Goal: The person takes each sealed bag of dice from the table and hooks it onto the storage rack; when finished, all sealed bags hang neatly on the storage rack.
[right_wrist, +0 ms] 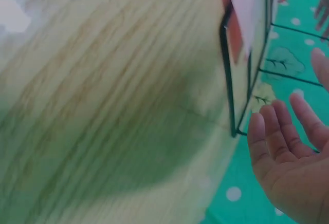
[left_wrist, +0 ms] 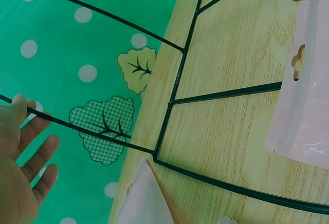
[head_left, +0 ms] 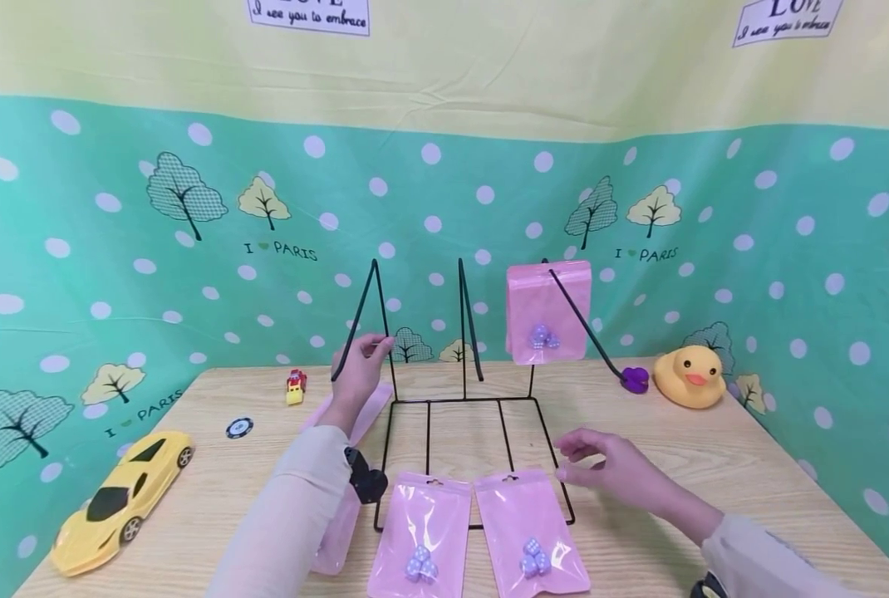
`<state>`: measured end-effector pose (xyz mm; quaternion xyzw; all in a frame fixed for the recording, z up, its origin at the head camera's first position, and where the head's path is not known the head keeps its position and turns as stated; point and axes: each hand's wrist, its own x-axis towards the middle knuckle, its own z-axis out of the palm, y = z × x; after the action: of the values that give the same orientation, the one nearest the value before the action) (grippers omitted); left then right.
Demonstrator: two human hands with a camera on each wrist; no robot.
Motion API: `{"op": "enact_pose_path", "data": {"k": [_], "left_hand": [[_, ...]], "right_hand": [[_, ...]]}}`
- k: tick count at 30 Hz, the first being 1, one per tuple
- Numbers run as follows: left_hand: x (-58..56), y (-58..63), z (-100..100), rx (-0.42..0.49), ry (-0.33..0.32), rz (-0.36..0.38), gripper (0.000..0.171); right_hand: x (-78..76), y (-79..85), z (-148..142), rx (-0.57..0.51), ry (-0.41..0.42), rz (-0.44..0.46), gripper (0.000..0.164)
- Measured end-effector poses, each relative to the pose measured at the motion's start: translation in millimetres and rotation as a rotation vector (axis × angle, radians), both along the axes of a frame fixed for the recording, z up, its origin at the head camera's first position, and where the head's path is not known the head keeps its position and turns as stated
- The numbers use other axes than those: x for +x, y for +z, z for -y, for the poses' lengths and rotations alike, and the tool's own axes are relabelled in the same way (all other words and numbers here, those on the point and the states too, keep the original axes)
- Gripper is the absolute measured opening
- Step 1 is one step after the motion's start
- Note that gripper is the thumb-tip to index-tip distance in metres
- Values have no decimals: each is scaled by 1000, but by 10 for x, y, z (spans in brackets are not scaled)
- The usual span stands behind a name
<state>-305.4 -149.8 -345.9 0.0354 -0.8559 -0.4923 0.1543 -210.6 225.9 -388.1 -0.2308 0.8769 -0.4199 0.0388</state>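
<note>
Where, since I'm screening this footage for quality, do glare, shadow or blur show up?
Head: glossy glare on the pink zip pouches; left wrist: pouches washed-out pale, black wire rack fairly sharp; right wrist: wooden tabletop blurred, crossed by a broad shadow, with bright glare upper left.

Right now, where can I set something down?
Bare tabletop lies between the yellow car and the left sleeve, in front of the chip, and between the rubber duck and the right sleeve. Crowded: the near edge of the rack, under two pink pouches.
</note>
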Motion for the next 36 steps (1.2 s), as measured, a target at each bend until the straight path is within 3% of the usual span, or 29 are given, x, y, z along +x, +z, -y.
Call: {"op": "enact_pose_path", "data": {"k": [5, 10, 17, 24, 36], "left_hand": [[5, 11, -1, 2, -1, 4, 34], [-3, 6, -1, -4, 6, 7, 35], [-1, 10, -3, 0, 11, 4, 33], [7, 16, -4, 3, 15, 4, 33], [2, 10, 2, -4, 19, 5, 32]], "right_hand": [[-11, -78, 129, 70, 72, -20, 49], [-31, -138, 232, 182, 91, -37, 51], [-72, -174, 323, 303, 156, -164, 47], [-94, -199, 377, 335, 131, -195, 40], [-111, -191, 435, 304, 47, -87, 41]]}}
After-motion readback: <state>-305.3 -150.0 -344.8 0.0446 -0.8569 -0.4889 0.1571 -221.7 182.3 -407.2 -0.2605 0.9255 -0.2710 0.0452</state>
